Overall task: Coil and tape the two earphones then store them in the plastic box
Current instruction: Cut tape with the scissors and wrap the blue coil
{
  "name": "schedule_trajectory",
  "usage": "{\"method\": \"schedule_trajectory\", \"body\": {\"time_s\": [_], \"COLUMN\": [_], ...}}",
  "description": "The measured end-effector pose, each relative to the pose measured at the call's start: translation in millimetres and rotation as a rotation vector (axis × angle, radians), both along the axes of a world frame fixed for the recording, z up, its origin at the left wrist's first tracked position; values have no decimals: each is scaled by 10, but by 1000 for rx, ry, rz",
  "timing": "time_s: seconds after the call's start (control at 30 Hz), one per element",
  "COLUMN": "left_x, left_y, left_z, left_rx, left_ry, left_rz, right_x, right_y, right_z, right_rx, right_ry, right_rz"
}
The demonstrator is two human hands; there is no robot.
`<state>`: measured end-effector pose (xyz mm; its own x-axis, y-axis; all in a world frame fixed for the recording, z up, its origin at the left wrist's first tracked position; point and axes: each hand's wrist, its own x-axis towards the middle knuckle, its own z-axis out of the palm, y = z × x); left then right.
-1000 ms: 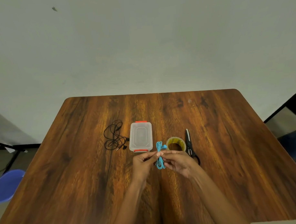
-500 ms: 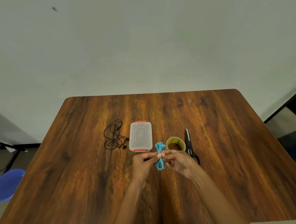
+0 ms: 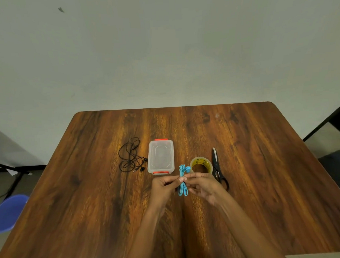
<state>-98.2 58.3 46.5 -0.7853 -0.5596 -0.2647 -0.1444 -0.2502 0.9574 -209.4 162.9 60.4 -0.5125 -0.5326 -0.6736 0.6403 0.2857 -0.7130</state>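
Observation:
A coiled blue earphone (image 3: pixel 182 188) hangs as a long bundle between my two hands, just above the table. My left hand (image 3: pixel 163 187) pinches its middle from the left, and my right hand (image 3: pixel 204 185) pinches the same spot from the right. A loose black earphone (image 3: pixel 130 156) lies tangled on the table, left of the plastic box. The clear plastic box (image 3: pixel 161 157) with orange latches sits shut just beyond my left hand. A roll of clear tape (image 3: pixel 201 164) lies behind my right hand.
Black scissors (image 3: pixel 216 165) lie right of the tape, points away from me. The wooden table (image 3: pixel 263 173) ends at a pale wall. A blue chair (image 3: pixel 8 211) stands off the table's left side.
My hands and the blue bundle stay in nearly the same place; only the fingers shift slightly on its middle.

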Motion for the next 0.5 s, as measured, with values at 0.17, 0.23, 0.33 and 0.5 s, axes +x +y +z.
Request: {"method": "schedule_trajectory", "body": {"time_s": [0.17,0.23,0.33,0.5], "left_x": [10,5,-15,-69], "left_y": [-8,-26,-46,-27], "left_z": [-34,-39,-17,29], "left_rx": [53,60,23,-51], "left_ry": [-47,-60,-79,-124], "left_rz": [77,110,126,172], "right_x": [34,43,52,29], "right_y": [12,9,-11,-17], "right_z": [19,46,91,111], "right_rx": [-41,-56,-54,-34], "right_ry": [50,88,151,179], "right_rz": [25,74,108,66]}}
